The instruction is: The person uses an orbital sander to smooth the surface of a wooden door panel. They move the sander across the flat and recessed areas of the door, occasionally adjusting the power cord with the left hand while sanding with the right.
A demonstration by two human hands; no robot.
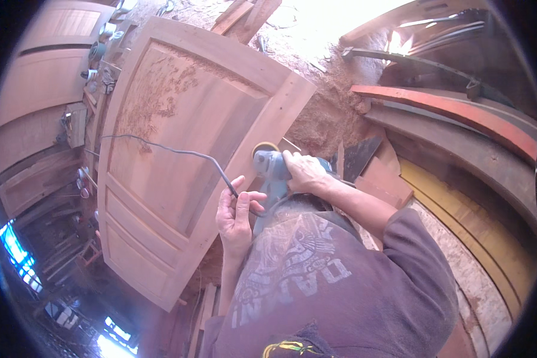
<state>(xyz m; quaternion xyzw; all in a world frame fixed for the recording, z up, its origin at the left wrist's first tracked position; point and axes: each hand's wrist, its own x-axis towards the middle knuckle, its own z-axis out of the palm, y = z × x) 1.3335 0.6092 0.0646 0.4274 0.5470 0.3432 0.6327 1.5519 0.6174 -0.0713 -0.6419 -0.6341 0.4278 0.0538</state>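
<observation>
My right hand (305, 172) is wrapped round the body of a grey-blue angle grinder (271, 166) close to my front. Its round yellowish disc (265, 145) sits by the near edge of a large panelled wooden door (179, 128); I cannot tell whether they touch. To the left of the grinder, my left hand (237, 210) holds a dark power cord (188, 151) between thumb and fingers, some fingertips sticking out. The cord runs away from that hand, across the door to its far left edge. Curly wood shavings (161, 95) lie on the door's upper panel.
More wooden door panels (39, 89) stand at the left beside cans and small tools. On the right are stacked planks, one with an orange-red edge (447, 107), and a yellow board (447, 209). Sawdust (328, 113) covers the ground behind the door.
</observation>
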